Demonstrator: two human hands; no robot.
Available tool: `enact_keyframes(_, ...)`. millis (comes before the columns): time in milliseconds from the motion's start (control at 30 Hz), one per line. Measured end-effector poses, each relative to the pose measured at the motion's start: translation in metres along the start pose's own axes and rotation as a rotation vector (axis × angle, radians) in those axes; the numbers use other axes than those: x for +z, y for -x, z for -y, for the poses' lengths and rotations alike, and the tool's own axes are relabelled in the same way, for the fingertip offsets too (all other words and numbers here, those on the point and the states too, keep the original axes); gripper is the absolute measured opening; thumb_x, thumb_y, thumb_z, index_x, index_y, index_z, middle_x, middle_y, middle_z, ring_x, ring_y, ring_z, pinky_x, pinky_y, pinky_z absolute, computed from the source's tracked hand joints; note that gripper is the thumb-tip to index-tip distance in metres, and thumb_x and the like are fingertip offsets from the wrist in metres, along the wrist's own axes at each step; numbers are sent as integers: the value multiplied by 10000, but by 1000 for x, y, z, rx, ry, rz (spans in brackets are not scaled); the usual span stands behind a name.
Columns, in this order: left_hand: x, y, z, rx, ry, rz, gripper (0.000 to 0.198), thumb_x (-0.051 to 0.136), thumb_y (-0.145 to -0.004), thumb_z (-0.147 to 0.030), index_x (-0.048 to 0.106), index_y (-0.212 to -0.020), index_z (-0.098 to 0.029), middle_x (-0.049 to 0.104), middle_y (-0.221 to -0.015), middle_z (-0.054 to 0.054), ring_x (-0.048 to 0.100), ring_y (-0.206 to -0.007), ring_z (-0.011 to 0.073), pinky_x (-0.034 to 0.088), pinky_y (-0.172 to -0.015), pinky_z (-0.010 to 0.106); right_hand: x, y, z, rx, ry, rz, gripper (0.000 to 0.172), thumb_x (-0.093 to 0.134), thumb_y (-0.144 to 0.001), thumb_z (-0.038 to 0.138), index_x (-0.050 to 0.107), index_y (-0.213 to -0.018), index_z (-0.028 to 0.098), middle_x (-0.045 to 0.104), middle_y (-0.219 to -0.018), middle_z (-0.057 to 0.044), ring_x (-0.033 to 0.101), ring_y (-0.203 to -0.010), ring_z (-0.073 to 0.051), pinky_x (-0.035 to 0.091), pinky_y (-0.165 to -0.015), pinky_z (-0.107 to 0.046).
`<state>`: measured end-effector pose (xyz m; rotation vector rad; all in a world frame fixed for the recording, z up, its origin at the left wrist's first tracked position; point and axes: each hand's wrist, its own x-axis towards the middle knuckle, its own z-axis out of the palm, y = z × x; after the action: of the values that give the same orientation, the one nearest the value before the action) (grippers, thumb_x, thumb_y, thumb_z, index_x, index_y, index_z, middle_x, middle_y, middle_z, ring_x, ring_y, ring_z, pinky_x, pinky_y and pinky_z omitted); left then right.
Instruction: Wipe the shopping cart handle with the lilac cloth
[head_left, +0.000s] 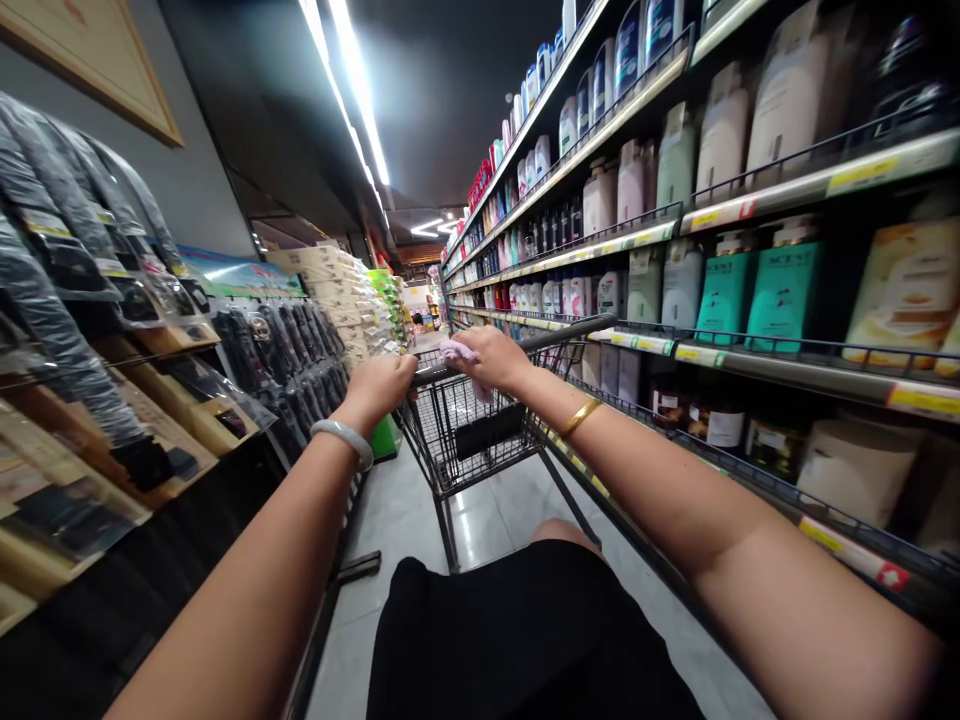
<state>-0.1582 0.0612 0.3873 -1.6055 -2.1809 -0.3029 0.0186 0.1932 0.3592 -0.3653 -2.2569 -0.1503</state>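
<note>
A black wire shopping cart (480, 440) stands in front of me in a store aisle. My left hand (382, 385) is closed around the left part of its handle bar (559, 335). My right hand (491, 358) grips the middle of the same bar and also pinches a small pale purple cloth or tissue (459, 352) against it. A pale bangle (343, 440) sits on my left wrist and a gold bangle (581, 415) on my right. The cart basket looks empty apart from its dark child-seat flap.
Shelves of bottles and boxed toiletries (720, 290) line the right side, close to the cart. Racks of bagged dark goods (90, 330) hang on the left. Stacked cartons (337, 290) stand further down the left. The tiled floor (390, 520) runs ahead.
</note>
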Motion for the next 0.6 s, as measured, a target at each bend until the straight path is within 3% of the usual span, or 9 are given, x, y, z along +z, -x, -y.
enact_keyframes(200,7,-17,-6,7,-14,-6,568,262,-952,-381,753,-737,-191,753,-925,149,665,-871,265,414,-673,313,4,-4,-20,39,17,7,382,561,-986,496,677,-1235,231,713,-1196,-80,611,-1061,-211,415,-933,-315)
enact_keyframes(467,13,-32,-20,4,-4,39,621,231,-965,-394,742,-666,-208,737,-784,112,656,-741,244,414,-653,307,13,-11,-43,75,16,-34,381,577,-963,513,694,-1178,220,727,-1120,-87,616,-1007,-225,418,-887,-317)
enact_keyframes(600,14,-37,-25,-3,-11,32,610,238,-965,-384,746,-689,-191,746,-815,127,661,-768,249,407,-647,305,16,-11,-54,70,-4,-41,361,588,-956,505,693,-1165,230,723,-1105,-82,611,-988,-223,421,-864,-312)
